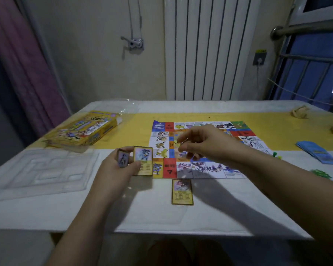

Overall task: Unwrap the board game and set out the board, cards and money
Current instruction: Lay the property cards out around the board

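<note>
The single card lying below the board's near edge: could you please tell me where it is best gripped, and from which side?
Probably by its long edges, pinched from above. The card lies flat and face up on the table, apart from the board, so both sides are free and only its edges offer a hold.

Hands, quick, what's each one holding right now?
Left hand: holding a stack of cards.
Right hand: fingers curled over the board, blurred; cannot tell.
</note>
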Action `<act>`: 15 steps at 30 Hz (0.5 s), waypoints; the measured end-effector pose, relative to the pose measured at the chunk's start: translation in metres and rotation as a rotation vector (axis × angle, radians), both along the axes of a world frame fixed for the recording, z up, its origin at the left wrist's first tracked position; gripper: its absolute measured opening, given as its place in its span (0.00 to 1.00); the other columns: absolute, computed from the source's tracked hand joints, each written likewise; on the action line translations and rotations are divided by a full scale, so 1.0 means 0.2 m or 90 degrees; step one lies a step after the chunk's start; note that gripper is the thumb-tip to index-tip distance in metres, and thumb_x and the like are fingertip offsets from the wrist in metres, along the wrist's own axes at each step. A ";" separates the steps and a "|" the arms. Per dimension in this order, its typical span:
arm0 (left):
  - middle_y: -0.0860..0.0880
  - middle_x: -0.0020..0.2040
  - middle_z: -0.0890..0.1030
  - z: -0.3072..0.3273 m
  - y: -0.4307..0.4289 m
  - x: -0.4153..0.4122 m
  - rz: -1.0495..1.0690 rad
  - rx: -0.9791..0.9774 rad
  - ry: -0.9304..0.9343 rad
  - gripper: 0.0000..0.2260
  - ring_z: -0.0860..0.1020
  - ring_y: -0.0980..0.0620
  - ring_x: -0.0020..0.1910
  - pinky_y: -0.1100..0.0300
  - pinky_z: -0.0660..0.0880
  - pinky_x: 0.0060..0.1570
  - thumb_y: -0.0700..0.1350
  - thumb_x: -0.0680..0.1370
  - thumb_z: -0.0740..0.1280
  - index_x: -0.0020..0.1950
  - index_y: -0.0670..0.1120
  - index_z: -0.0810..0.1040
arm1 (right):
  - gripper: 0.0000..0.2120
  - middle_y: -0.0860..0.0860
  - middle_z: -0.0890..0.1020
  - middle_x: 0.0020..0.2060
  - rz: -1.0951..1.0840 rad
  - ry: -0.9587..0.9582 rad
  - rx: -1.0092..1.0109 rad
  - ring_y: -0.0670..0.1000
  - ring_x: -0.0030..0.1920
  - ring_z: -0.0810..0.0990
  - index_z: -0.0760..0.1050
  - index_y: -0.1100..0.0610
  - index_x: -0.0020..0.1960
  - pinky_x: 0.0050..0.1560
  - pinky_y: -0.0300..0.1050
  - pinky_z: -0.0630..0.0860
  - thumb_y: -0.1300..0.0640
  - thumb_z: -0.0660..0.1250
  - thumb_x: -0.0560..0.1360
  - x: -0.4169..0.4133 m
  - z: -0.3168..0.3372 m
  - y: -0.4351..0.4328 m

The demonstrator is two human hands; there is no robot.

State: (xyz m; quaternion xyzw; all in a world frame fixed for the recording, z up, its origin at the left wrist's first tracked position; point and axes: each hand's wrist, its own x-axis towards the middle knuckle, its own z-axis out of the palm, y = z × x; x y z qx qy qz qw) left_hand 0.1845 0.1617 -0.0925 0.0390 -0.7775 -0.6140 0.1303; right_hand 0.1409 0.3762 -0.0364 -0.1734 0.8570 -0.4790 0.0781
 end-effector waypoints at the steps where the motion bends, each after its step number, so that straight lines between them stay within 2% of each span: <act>1: 0.54 0.34 0.79 0.00 -0.04 0.00 0.012 -0.004 -0.005 0.15 0.74 0.65 0.24 0.72 0.68 0.25 0.33 0.75 0.67 0.59 0.46 0.75 | 0.05 0.52 0.84 0.40 -0.004 0.006 0.010 0.45 0.34 0.81 0.77 0.54 0.49 0.35 0.37 0.77 0.62 0.67 0.76 -0.02 0.00 -0.02; 4: 0.53 0.39 0.77 -0.01 -0.10 0.01 -0.005 -0.021 -0.032 0.19 0.74 0.64 0.25 0.72 0.69 0.26 0.32 0.75 0.67 0.61 0.50 0.72 | 0.05 0.50 0.85 0.39 -0.006 0.026 0.066 0.48 0.38 0.83 0.78 0.51 0.48 0.43 0.43 0.80 0.60 0.68 0.75 -0.06 -0.01 -0.07; 5: 0.52 0.42 0.77 -0.02 -0.11 0.01 -0.020 -0.033 -0.039 0.20 0.75 0.64 0.26 0.71 0.70 0.28 0.32 0.75 0.67 0.61 0.51 0.72 | 0.05 0.49 0.85 0.39 0.000 0.033 0.084 0.47 0.38 0.83 0.78 0.50 0.47 0.44 0.43 0.80 0.59 0.68 0.75 -0.06 -0.03 -0.09; 8: 0.53 0.44 0.79 -0.04 -0.10 0.05 -0.083 -0.064 -0.057 0.15 0.77 0.64 0.30 0.69 0.72 0.32 0.31 0.74 0.67 0.55 0.49 0.76 | 0.04 0.49 0.83 0.40 0.068 0.091 0.174 0.39 0.34 0.78 0.80 0.53 0.49 0.37 0.29 0.73 0.59 0.68 0.75 -0.03 -0.07 -0.15; 10: 0.53 0.45 0.81 -0.06 -0.07 0.07 -0.131 -0.093 -0.074 0.12 0.78 0.63 0.32 0.66 0.73 0.34 0.32 0.73 0.68 0.49 0.49 0.77 | 0.07 0.43 0.81 0.40 0.134 0.130 0.276 0.33 0.33 0.75 0.81 0.54 0.52 0.34 0.24 0.69 0.57 0.68 0.75 0.02 -0.09 -0.18; 13: 0.55 0.45 0.81 -0.09 -0.06 0.08 -0.132 -0.182 -0.082 0.11 0.79 0.60 0.38 0.62 0.73 0.38 0.37 0.73 0.70 0.47 0.53 0.76 | 0.11 0.43 0.80 0.49 0.212 0.215 0.418 0.32 0.35 0.71 0.79 0.49 0.59 0.36 0.26 0.67 0.53 0.66 0.77 0.09 -0.13 -0.21; 15: 0.53 0.53 0.79 -0.09 -0.05 0.07 -0.116 -0.277 -0.083 0.13 0.79 0.55 0.48 0.61 0.73 0.44 0.39 0.73 0.70 0.50 0.56 0.74 | 0.14 0.45 0.76 0.56 0.260 0.254 0.474 0.35 0.42 0.71 0.76 0.46 0.63 0.42 0.31 0.66 0.52 0.63 0.78 0.13 -0.15 -0.22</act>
